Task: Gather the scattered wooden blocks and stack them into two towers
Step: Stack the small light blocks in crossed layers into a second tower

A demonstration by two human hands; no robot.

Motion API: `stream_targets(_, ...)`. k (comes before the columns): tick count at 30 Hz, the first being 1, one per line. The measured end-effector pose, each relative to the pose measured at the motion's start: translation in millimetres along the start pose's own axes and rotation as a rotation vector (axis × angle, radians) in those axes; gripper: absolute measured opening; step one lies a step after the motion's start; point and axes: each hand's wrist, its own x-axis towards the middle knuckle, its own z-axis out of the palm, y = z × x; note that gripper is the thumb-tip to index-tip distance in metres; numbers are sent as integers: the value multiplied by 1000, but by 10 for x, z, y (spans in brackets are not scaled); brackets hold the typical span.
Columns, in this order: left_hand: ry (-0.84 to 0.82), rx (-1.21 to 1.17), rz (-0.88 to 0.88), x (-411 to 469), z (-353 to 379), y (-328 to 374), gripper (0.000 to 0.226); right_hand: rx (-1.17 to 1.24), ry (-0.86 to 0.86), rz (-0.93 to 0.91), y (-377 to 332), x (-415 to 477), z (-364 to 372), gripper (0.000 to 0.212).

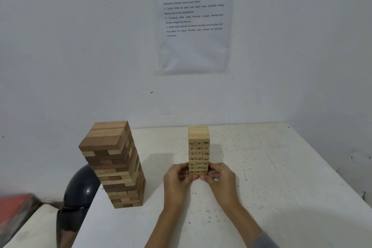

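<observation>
Dim, flat indoor light w/ cool grey cast. Soft shadows fall right of the big tower (114, 163) and beside the small tower (198, 151) on the surface (271, 167). Small glare spot on black dome (82, 189). Red object (14, 209) bottom-left blurred; wide-angle bend at edges.

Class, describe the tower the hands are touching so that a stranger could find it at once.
On the white table against the wall stand two wooden towers. Take the slimmer pale tower right of the bigger brown tower. Only it has numbers printed on its blocks, and both hands cup its base.
</observation>
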Motion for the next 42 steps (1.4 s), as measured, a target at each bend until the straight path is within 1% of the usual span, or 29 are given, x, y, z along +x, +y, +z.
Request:
stream_targets(7,-18,36,4,278,250,31,33,17,25,15,117,333,-103,43)
stream_targets(10,-13,10,-10,381,384,43,32,20,32,22,168,471,-157,41)
stream_targets(16,-11,-29,-45,575,588,72,37,33,22,46,255,733,-241,38)
stream_targets(22,-13,-17,-36,692,680,64,42,23,26,74,309,874,-264,38)
stream_targets(28,-40,13,-13,706,664,52,41,3,30,65,257,852,-255,35)
stream_targets(32,-47,-13,-33,650,662,86,42,-42,39,44,251,786,-252,44)
stream_targets(36,-2,-59,-90,489,611,83,49,-94,48,77,237,656,-273,52)
stream_targets(39,-23,11,-54,313,487,135,44,-164,91,103,189,498,-253,47)
stream_targets(42,-13,37,-20,98,342,167,38,-300,158,57,112,271,-217,38)
